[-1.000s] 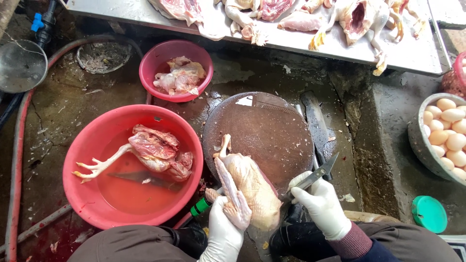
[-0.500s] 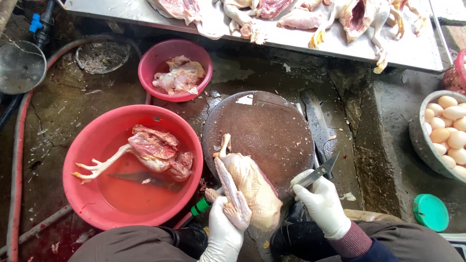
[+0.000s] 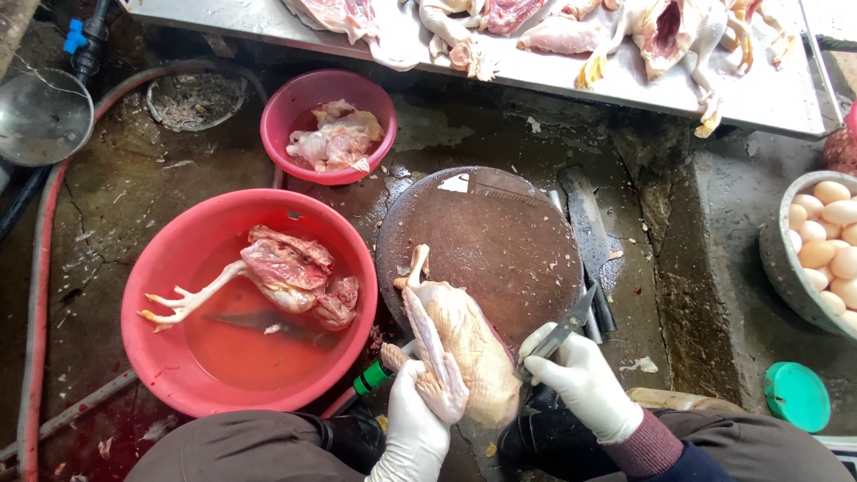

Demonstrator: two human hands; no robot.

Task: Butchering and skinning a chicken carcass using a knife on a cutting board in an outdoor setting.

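A plucked whole chicken (image 3: 460, 344) lies on the near edge of a round dark chopping block (image 3: 482, 245), neck end pointing away from me. My left hand (image 3: 415, 428), in a white glove, grips the bird's near end by a leg or wing. My right hand (image 3: 585, 384), also gloved, holds a small knife (image 3: 558, 335) with the blade against the chicken's right side.
A big red basin (image 3: 178, 357) of reddish water with a cut chicken and a knife sits at left. Behind it, a smaller red bowl (image 3: 281, 134) of meat pieces. A cleaver (image 3: 589, 223) lies right of the block. A bowl of eggs (image 3: 817, 250), a green lid (image 3: 797, 395), a metal table (image 3: 777, 98) of carcasses, a red hose (image 3: 36, 295).
Almost nothing differs. Both hands stay on the chicken and the knife, with only a slight shift of the blade at the bird's side.
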